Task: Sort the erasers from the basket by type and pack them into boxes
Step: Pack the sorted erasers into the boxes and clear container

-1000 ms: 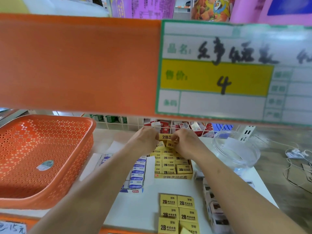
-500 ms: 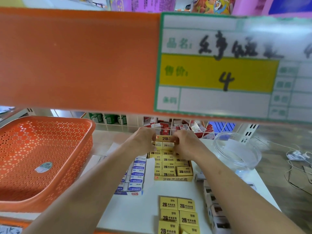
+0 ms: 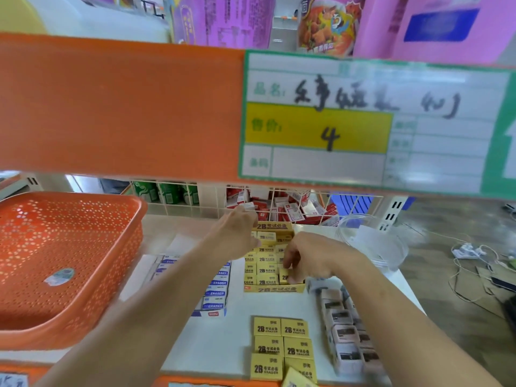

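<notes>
A yellow eraser (image 3: 285, 276) is being pinched by the curled fingers of the right hand (image 3: 312, 259) at the near right corner of the yellow box (image 3: 275, 289). The left hand (image 3: 237, 233) is being held at the box's far left corner; whether it is gripping the wall or only resting there cannot be told through the blur. If the eraser is being pressed into a tight row at a tilt, its neighbours could be levered up, or the light box could be shoved toward the blue-and-white erasers (image 3: 216, 293) to its left. Loose yellow erasers (image 3: 282, 347) are lying nearer than the box. Half a second earlier both hands were being held together at the box's far end; only the right is now being worked at the near corner.
</notes>
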The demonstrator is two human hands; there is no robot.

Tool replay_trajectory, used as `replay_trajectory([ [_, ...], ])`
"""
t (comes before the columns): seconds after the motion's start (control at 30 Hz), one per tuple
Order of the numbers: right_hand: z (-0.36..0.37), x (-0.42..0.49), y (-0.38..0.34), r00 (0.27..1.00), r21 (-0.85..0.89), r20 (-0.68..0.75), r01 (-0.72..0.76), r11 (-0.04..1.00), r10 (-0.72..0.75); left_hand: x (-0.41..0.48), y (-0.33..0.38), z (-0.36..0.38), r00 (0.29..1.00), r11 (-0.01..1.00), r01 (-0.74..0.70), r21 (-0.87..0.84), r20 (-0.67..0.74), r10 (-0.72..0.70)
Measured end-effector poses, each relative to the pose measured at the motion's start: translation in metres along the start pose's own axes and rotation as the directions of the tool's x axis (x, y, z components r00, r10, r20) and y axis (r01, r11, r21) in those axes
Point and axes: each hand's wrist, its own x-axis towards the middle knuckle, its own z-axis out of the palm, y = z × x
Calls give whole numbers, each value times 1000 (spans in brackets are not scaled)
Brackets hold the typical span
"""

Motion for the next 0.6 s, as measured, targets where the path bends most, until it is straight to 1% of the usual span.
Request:
replay_trajectory([
  [0.07, 3, 1, 1, 1000, -21, -16, 20, 1000, -20, -2, 0, 0, 999, 1000, -31, 4, 10, 31],
  [0.13, 5, 2, 2, 998, -17, -62, 22, 1000, -23, -3, 0, 0, 999, 999, -34, -1, 32, 34],
  [0.2, 7, 6, 4, 989, 21, -149, 11, 1000, -7, -3, 0, 2, 999, 1000, -29, -11, 45, 29],
  [0.3, 7, 13, 5, 955, 87, -293, -7, 996, 32, -4, 2, 5, 998, 1000, -17, -12, 52, 17],
  [0.43, 7, 26, 5, 915, 95, -399, -24, 995, 61, -4, 0, 6, 999, 1000, -24, 4, 33, 24],
  [0.53, 6, 30, 3, 899, 97, -433, -21, 995, 61, -2, -1, 6, 998, 999, -36, 10, 52, 36],
  [0.6, 6, 31, 3, 914, 85, -402, -15, 996, 48, 1, -3, 7, 995, 999, -20, 29, 93, 17],
])
